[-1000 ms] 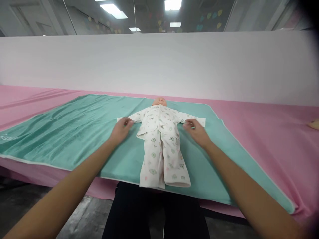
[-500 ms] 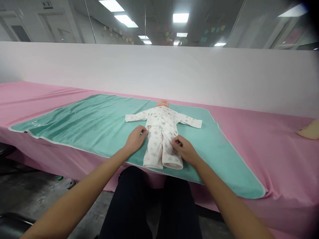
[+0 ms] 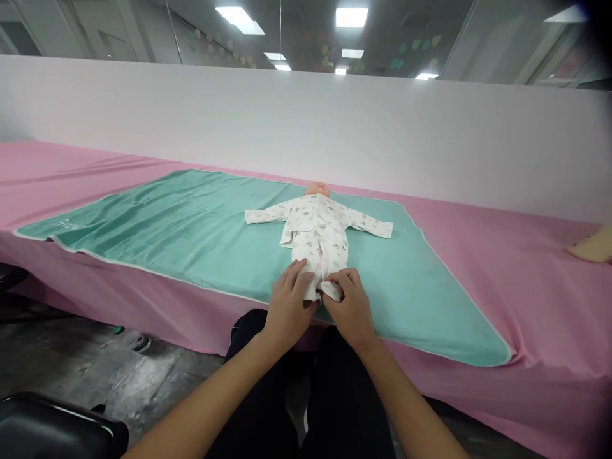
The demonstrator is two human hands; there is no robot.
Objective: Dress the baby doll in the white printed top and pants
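A baby doll (image 3: 318, 189) lies on its back on a teal blanket (image 3: 191, 223), dressed in a white patterned sleepsuit (image 3: 318, 233) with its sleeves spread to both sides. My left hand (image 3: 288, 305) and my right hand (image 3: 350, 306) sit side by side at the lower ends of the suit's legs, near the blanket's front edge. Both hands have their fingers closed on the leg cuffs, the left on the left cuff and the right on the right cuff.
The blanket covers a long table draped in pink cloth (image 3: 526, 255), backed by a white partition (image 3: 335, 121). A tan object (image 3: 593, 245) lies at the far right. A black chair (image 3: 57, 430) stands lower left, over a grey floor.
My hands moved from the doll's sleeves down along its sides to the leg ends, where they came together and gripped the cuffs. The view shifted back from the table.
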